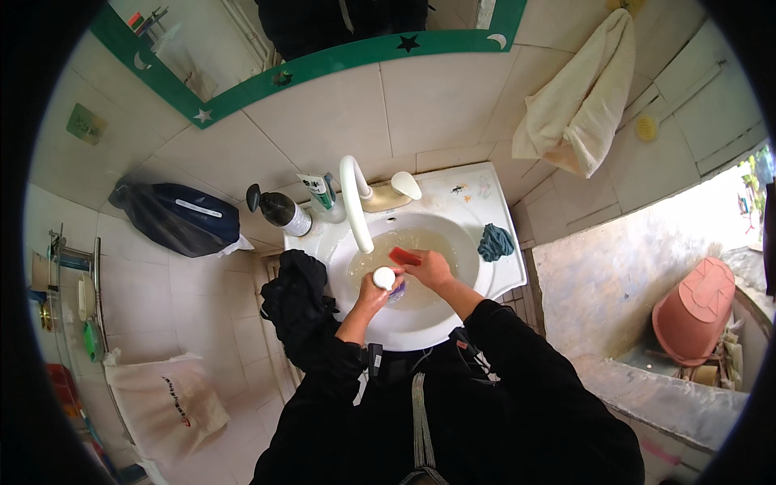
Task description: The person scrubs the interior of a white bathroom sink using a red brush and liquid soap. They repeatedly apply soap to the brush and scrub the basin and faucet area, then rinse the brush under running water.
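Note:
In the head view, my left hand (pixel 371 294) grips a bottle with a white top (pixel 384 278). A purple patch shows on the bottle's side, low over the basin. My right hand (pixel 433 270) holds a flat red piece (pixel 404 256) beside the bottle; whether it is a sponge or something harder I cannot tell. Both hands are close together above the white washbasin (pixel 388 333), where cloudy water (pixel 436 242) stands. The white gooseneck faucet (pixel 354 200) arches over the basin just ahead of my hands, its handle (pixel 406 185) to the right.
A dark pump bottle (pixel 284 211) and a squeeze tube (pixel 321 195) stand at the basin's back left. Black cloth (pixel 297 309) drapes over its left edge. A bunched teal cloth (pixel 496 242) lies on the right rim. Farther right sits a pink tub (pixel 694 312).

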The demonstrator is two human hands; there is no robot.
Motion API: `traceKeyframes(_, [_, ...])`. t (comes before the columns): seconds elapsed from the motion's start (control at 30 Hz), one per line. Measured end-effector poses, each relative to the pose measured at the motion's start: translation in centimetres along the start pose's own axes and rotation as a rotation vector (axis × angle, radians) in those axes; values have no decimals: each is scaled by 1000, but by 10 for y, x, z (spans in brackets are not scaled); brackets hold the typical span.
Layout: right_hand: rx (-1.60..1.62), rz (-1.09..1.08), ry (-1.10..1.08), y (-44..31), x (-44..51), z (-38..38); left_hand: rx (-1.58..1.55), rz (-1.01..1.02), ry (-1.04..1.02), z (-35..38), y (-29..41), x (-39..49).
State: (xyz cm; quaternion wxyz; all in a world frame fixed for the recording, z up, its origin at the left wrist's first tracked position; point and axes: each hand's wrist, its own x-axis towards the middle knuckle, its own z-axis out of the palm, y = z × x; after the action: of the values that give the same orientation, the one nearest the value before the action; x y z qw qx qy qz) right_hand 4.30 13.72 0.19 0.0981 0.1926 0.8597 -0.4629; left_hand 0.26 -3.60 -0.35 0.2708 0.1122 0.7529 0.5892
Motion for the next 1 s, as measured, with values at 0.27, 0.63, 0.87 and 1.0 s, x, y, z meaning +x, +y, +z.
traceKeyframes(0.27, [268,246,-146,44,-12,10,-205,-26,34,-15,-20,10])
traceKeyframes(0.63, [732,-110,6,-51,-20,6,-231,-269,171,-7,8,14])
traceKeyframes(0.87, [978,-84,2,-51,-38,10,-522,-259,85,-29,15,24])
traceKeyframes(1.0, [534,-291,16,-65,-32,11,-698,-415,126,-23,21,20])
